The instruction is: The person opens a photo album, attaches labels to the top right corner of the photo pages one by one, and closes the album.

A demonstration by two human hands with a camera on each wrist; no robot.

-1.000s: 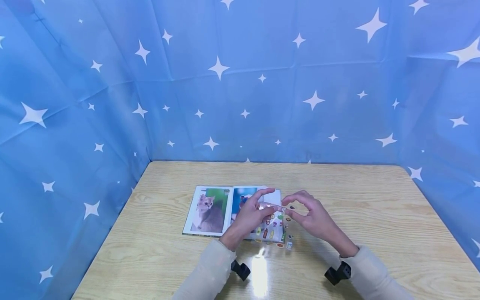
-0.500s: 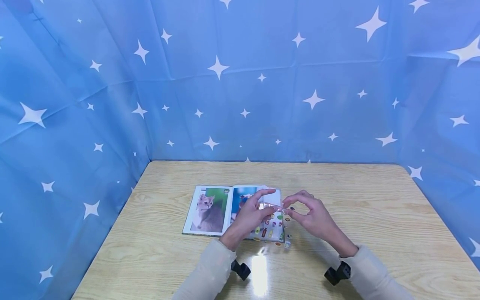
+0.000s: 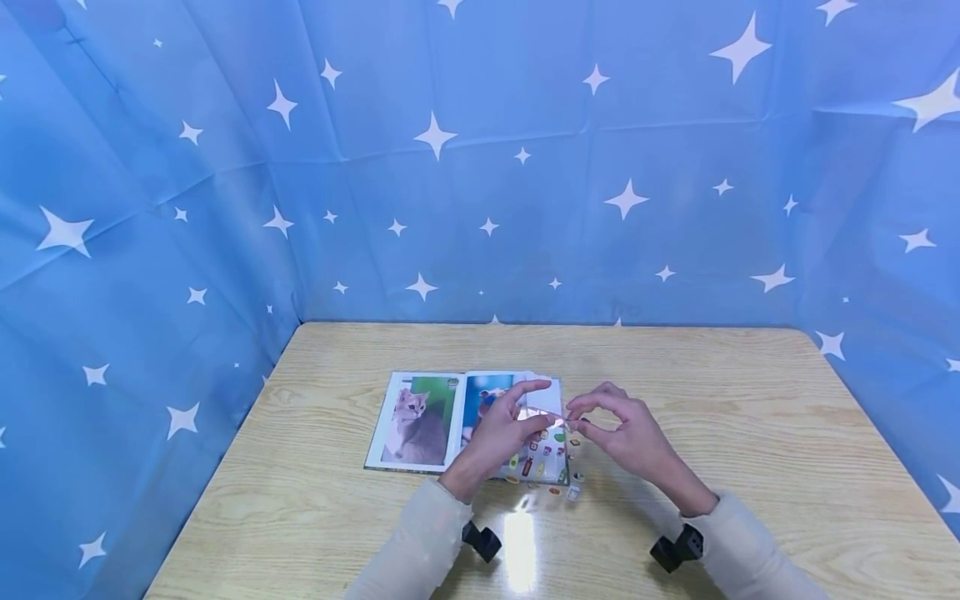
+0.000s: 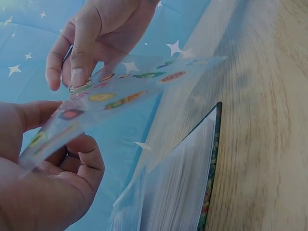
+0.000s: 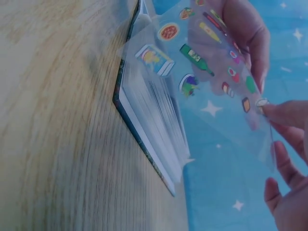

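Observation:
Thumb and fingers of my left hand [image 3: 495,429] hold a clear sticker sheet [image 5: 216,96] by its edge, tilted above an open photo album [image 3: 453,446]. Small food and drink pictures cover the sheet, among them a green bottle [image 5: 196,58] and a pizza [image 5: 169,32]. My right hand [image 3: 630,429] pinches a small pale sticker [image 5: 261,103] at the sheet's edge, its thumb tip right on it. In the left wrist view the right hand's finger comes down over that sticker from above. The album's right page lies partly behind the left hand and sheet.
A cat photo [image 3: 416,421] fills the album's left page; another photo [image 3: 480,396] is on the right one. The wooden table [image 3: 300,500] reaches back to a blue curtain [image 3: 525,192] with white stars. Black wrist cameras hang below both sleeves.
The sheet's lower corner has swung slightly left. The right fingertips have shifted a little to the right; the left hand stays almost still.

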